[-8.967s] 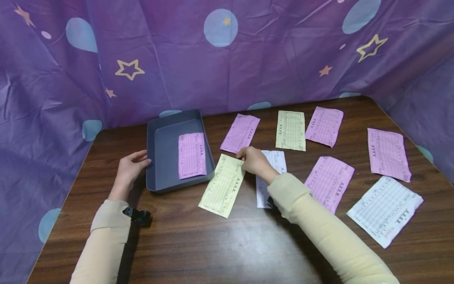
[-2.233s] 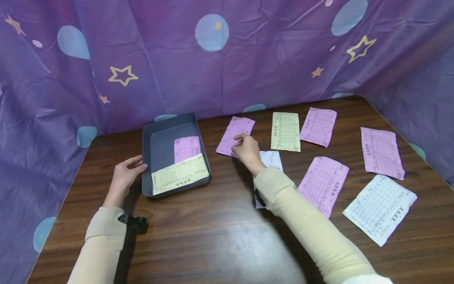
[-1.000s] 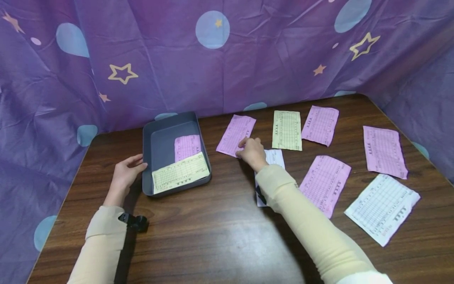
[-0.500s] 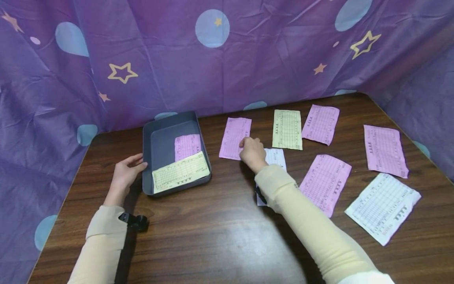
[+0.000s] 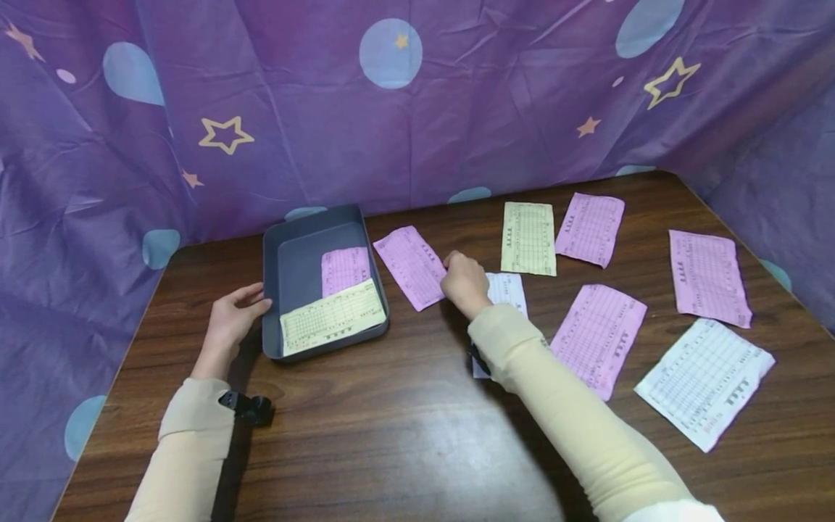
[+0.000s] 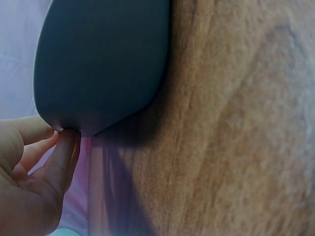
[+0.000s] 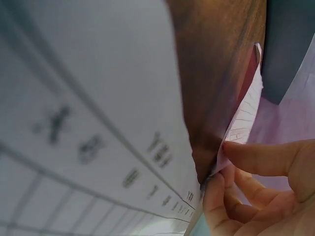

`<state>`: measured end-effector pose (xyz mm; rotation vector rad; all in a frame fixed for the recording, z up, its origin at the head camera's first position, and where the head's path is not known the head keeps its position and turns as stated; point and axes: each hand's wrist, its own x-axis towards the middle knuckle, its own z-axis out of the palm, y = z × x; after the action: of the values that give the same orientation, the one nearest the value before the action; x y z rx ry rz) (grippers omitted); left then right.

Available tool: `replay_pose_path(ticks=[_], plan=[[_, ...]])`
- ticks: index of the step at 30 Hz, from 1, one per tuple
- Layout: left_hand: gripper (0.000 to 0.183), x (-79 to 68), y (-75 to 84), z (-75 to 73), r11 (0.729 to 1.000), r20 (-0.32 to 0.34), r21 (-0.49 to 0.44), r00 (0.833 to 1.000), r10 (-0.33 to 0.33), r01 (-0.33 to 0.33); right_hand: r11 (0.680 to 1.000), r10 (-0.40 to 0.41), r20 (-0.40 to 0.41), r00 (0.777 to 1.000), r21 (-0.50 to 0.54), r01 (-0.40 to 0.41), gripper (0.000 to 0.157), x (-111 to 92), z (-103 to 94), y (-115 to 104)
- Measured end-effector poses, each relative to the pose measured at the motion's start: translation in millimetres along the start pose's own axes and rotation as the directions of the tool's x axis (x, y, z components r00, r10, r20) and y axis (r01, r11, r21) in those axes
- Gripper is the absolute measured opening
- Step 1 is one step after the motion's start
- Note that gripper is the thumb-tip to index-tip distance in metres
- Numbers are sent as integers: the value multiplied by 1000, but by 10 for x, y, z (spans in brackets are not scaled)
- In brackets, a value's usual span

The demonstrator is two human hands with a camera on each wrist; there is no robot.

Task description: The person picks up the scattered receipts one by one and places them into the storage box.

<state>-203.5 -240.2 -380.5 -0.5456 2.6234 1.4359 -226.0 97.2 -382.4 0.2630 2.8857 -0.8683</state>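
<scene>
A dark grey tray [image 5: 280,326] sits at the left of the table, with a pink paper slip [image 5: 344,268] and a yellow-green paper slip [image 5: 333,317] lying in it. My left hand [image 5: 233,319] holds the tray's left edge between thumb and fingertips; the left wrist view shows the thumb [image 6: 63,157] right at the tray wall. My right hand [image 5: 466,284] pinches another pink printed slip [image 5: 412,267] by its right side, just right of the tray. In the right wrist view that slip [image 7: 246,113] stands tilted between thumb and fingers. A white slip [image 5: 507,290] lies partly hidden under my right wrist.
Further slips lie spread on the brown wooden table [image 5: 365,435]: a yellow-green one [image 5: 528,238], a pink one [image 5: 591,229], a pink one nearer [image 5: 600,337], one at far right [image 5: 709,277] and a white one [image 5: 704,384]. A purple curtain [image 5: 313,94] hangs behind.
The yellow-green slip has gone from the table into the tray. My right hand has taken hold of a pink slip, which has swung round and shifted left towards the tray. The left hand stays put.
</scene>
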Motion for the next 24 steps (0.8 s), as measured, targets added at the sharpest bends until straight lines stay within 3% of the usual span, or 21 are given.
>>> replay_pose_path(ticks=[4,10,18,24], plan=[[51,-8,4,-3,1000,2,1,1000,-4,4,1000,-10,-3,1000,-7,10,36,-5,3,-6],[51,-9,12,5,1000,4,2,1000,4,-4,1000,-16,22,1000,-12,16,9,5,-37,2],[49,-10,15,14,1000,-28,6,1000,9,-9,996,-78,61,995,58,74,26,4,-124,28],[51,-15,7,-2,1000,-2,16,1000,10,-10,984,-78,81,994,168,63,30,-9,-221,11]])
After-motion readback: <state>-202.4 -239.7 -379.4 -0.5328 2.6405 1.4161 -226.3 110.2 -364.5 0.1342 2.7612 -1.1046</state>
